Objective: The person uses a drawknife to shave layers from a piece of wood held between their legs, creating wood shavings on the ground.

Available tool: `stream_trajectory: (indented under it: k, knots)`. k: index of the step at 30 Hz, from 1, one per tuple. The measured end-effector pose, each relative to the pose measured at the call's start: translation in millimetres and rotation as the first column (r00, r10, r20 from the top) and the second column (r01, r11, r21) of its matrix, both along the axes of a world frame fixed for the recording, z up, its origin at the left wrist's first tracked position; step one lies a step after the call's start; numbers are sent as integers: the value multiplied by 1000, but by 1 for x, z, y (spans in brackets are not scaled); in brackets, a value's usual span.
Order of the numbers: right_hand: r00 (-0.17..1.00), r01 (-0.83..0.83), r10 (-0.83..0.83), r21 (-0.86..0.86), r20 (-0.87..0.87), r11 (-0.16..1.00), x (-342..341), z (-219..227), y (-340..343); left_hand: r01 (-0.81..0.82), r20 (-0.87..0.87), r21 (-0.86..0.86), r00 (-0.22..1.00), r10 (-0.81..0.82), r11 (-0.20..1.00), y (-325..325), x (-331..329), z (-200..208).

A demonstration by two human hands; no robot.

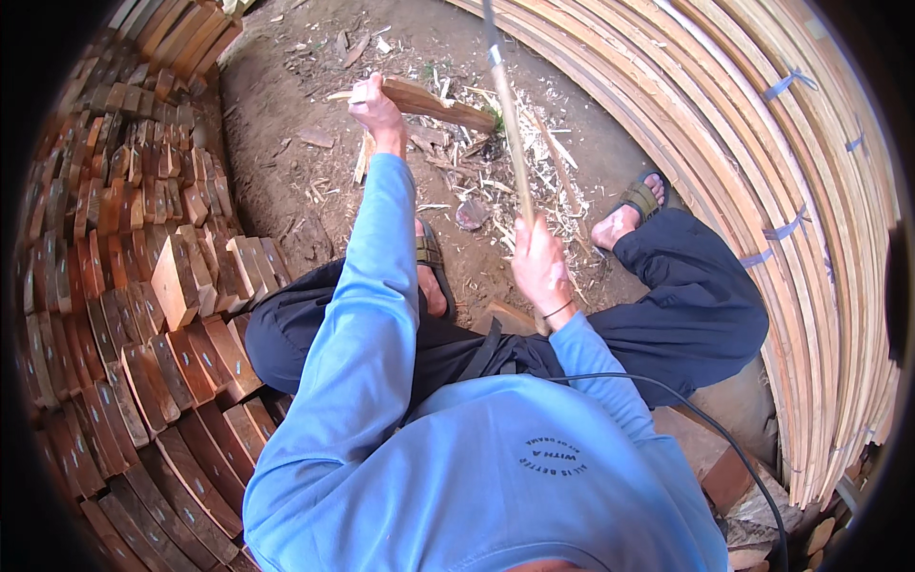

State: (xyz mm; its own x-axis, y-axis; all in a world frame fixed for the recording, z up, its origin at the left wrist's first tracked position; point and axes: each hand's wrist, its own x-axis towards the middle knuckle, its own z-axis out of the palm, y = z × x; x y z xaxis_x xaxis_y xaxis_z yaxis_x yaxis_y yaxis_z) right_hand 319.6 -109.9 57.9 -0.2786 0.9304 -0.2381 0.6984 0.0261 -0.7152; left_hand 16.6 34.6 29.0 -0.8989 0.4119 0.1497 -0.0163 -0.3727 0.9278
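Observation:
My left hand (375,108) is stretched forward and grips one end of a flat wooden piece (440,104), held almost level above the dirt ground. My right hand (539,264) is closed round the wooden handle of a long tool (508,114) that rises up and away toward the top of the view; its working end is out of sight. The handle crosses just past the far end of the wooden piece. I am seated low with my knees apart, in a blue long-sleeved shirt and dark trousers. My sandalled feet (636,207) rest on the ground.
Wood chips and shavings (496,181) litter the dirt ground in front of me. A stack of short reddish wood blocks (143,286) fills the left side. Bundles of long pale wooden slats (762,162), tied with blue straps, curve along the right. A black cable (705,419) trails behind my right arm.

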Motion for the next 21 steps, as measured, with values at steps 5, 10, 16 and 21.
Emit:
stream_trajectory:
  k: [5,10,16,21]
  knots:
    - [978,-194,206,-194,43,962,8,-19,2,31,15,60,999,-32,998,-3,-7,-5]
    - [992,-43,30,-110,-122,993,-9,16,-1,-21,-54,2,998,21,1000,-3,-18,-16]
    - [996,-84,76,-160,-53,984,-5,11,10,-24,-49,19,999,25,1000,-10,-12,-18]
    - [988,-4,-16,-127,-154,992,-10,7,-1,-8,18,31,1000,8,999,-3,-4,-5]
